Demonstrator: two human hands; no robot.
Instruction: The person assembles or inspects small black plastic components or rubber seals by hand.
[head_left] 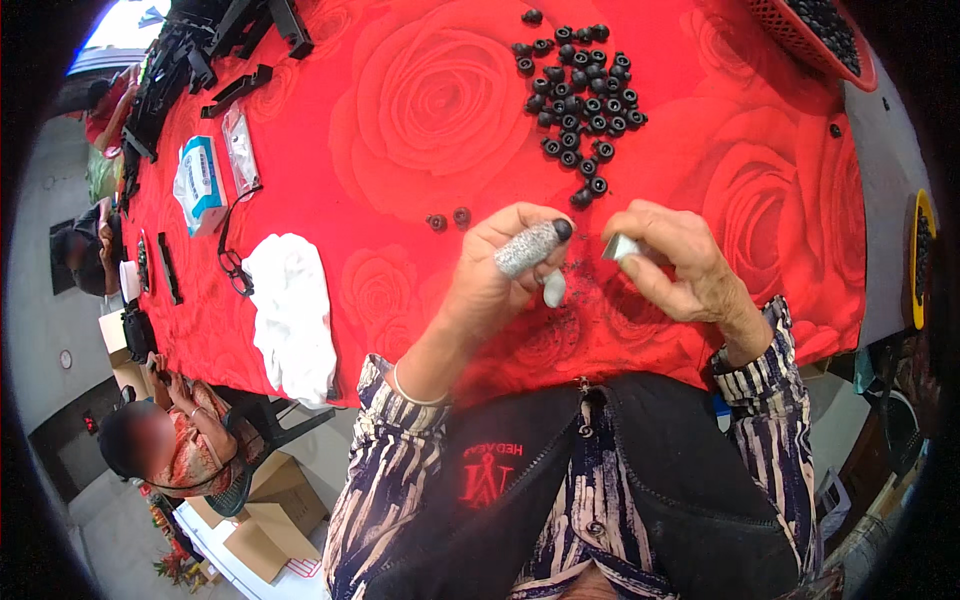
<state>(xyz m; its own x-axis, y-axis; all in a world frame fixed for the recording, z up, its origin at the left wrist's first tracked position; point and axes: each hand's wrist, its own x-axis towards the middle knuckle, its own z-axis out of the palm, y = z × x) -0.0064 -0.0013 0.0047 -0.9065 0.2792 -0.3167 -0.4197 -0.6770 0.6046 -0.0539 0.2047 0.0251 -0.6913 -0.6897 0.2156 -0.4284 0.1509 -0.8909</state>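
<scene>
My left hand [482, 270] is closed, pinching a small round black part [562, 230] at its fingertips. A speckled grey cover [527, 250] wraps one of its fingers, and a whitish cover [553, 288] is on another fingertip. Just to the right, my right hand [685, 262] grips a small flat metallic piece, blade-like [622, 247], between thumb and fingers; its exact kind is unclear. The two hands are apart. Beyond them lies a loose pile of similar black parts [580, 95]. Dark crumbs [575, 325] are scattered on the cloth below my hands.
A red floral cloth [420, 170] covers the table. Two small dark parts [461, 216] lie left of the pile. Farther left are a white cloth [290, 320], a blue-white packet [203, 185] and long black pieces [237, 92]. A red basket [868, 75] stands far right. Other people [190, 440] sit at left.
</scene>
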